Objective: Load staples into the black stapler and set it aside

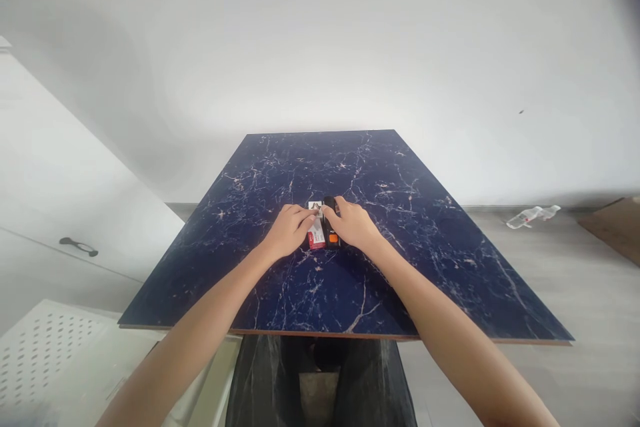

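Near the middle of the blue marbled table [320, 300], both my hands are close together over two small things. A small red and white printed packet or box [317, 237] is in the fingers of my left hand [290, 232], which partly cover its left side and top. Against the packet's right side lies a black object with an orange patch [333, 239]; its kind is not clear. My right hand [356, 221] is closed around the black object's right side, with the thumb across its upper part. The fingertips of both hands nearly meet at the packet's top end.
A pale wall [320, 40] stands behind the table. To the left is a white cabinet door with a dark handle [79, 247], and below it a white perforated panel [45, 347]. On the floor at right lie a clear plastic bottle [533, 216] and a brown cardboard piece [615, 227].
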{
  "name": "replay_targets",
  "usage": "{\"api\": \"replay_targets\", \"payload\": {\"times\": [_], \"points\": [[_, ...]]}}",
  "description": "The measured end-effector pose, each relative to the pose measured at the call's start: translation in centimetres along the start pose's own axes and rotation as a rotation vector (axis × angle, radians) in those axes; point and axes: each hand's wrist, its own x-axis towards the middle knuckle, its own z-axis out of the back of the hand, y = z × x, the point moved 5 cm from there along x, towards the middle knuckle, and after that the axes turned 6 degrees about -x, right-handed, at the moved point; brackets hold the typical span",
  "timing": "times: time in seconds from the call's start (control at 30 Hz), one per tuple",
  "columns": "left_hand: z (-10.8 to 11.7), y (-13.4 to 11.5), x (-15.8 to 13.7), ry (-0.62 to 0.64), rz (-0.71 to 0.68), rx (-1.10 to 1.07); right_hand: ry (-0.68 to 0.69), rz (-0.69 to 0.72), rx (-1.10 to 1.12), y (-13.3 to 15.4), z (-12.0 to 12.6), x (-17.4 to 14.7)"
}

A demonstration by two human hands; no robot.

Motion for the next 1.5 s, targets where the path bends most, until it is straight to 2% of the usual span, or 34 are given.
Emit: {"api": "replay_targets", "payload": {"times": [0.07,0.13,0.27,0.33,0.67,0.83,1.03,1.13,1.33,1.5], "points": [[0.1,-0.3,-0.3,-0.043,0.013,0.016,0.0,0.006,0.0,0.0,0.0,0.0],[0.2,-0.3,-0.4,-0.028,0.014,-0.009,-0.002,0.013,0.005,0.0,0.0,0.0],[0.3,0.0,-0.6,0.227,-0.025,-0.123,-0.007,0.013,0.003,0.0,0.0,0.0],[0.7,0.3,-0.7,0.281,-0.018,-0.156,-0.004,0.012,-0.002,0.0,0.0,0.0],[0.6,1.6,-0.9,0.314,0.021,-0.148,-0.011,0.061,-0.006,-0.1,-0.1,0.2],[1.5,1.7,-0.8,0.385,0.041,-0.189,-0.013,0.07,-0.001,-0.2,-0.1,0.3],[2.3,1.9,-0.8,0.467,-0.012,-0.225,-0.007,0.083,0.004,-0.1,-0.1,0.2],[1.9,1.9,-0.8,0.451,-0.016,-0.204,-0.013,0.087,-0.005,-0.1,-0.1,0.2],[0.8,0.9,-0.9,0.266,-0.014,-0.115,-0.015,0.096,-0.011,0.1,0.1,0.1],[0.4,0.7,-1.0,0.255,-0.019,-0.065,-0.008,0.088,0.002,0.0,-0.1,0.2]]}}
